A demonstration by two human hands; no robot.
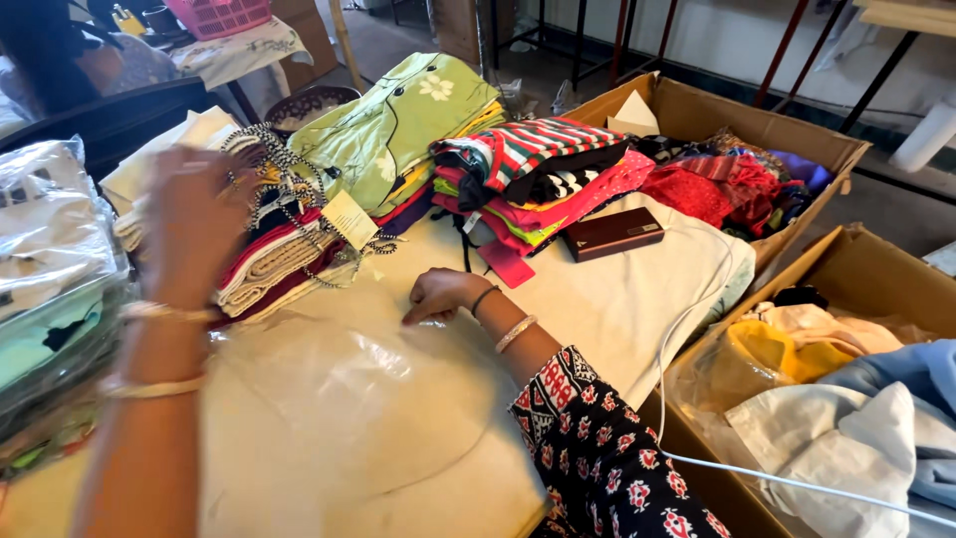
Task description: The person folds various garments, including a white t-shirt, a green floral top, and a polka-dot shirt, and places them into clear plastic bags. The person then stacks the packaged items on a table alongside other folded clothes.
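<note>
A black-and-white patterned garment (289,184) is gripped by the raised left hand (194,224) over a stack of folded clothes (274,264). A clear plastic bag (349,389) on the near table is pressed by the right hand (443,294). Cardboard boxes (846,269) of fabric are seen at the right.

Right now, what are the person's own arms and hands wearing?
The left hand has a bare forearm with pale bangles at the wrist and lower down. The right hand has a thin dark band and a pale bangle at the wrist, and a dark sleeve printed with red and white flowers.
</note>
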